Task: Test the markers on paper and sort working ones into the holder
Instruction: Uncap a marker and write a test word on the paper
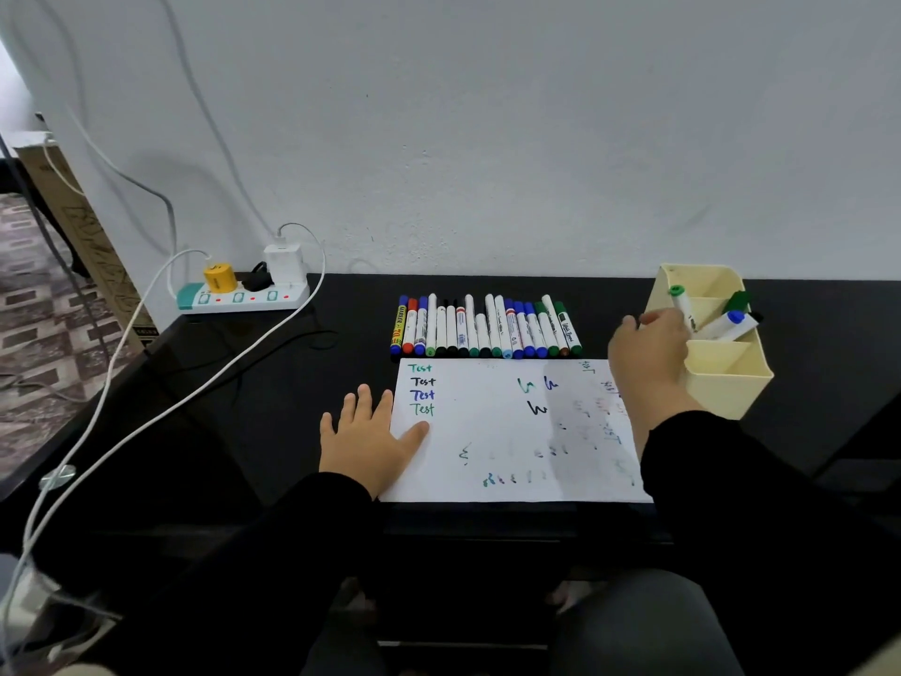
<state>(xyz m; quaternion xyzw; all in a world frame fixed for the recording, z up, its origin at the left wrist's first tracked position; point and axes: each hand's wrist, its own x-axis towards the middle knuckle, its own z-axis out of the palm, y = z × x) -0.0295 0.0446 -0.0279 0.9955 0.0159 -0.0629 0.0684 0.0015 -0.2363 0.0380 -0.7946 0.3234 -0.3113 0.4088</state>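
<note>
At the far right of the black desk (273, 407), the right hand (646, 353) partly covers the near-left corner of the cream holder (731, 383), so its fingertips are hard to make out; they seem to close round the lower barrel of a green-capped marker (682, 307) that stands tilted in the holder's middle compartment, though whether the grip is firm I cannot tell; beside it in the same compartment lean a blue-capped marker (731, 324) and a dark green one (738, 301), its body mostly hidden behind the divider; the right forearm, in a black sleeve, crosses the right edge of the paper (487, 431) and hides some faint scribbles there; the left hand (368, 431) lies flat and open, fingers spread, holding nothing, its thumb pressing the paper's left edge near the words "Test"; the row of markers (485, 331) lies just beyond the paper's far edge, between the two hands; a power strip (244, 297) sits far left, its cables trailing out of view.
</note>
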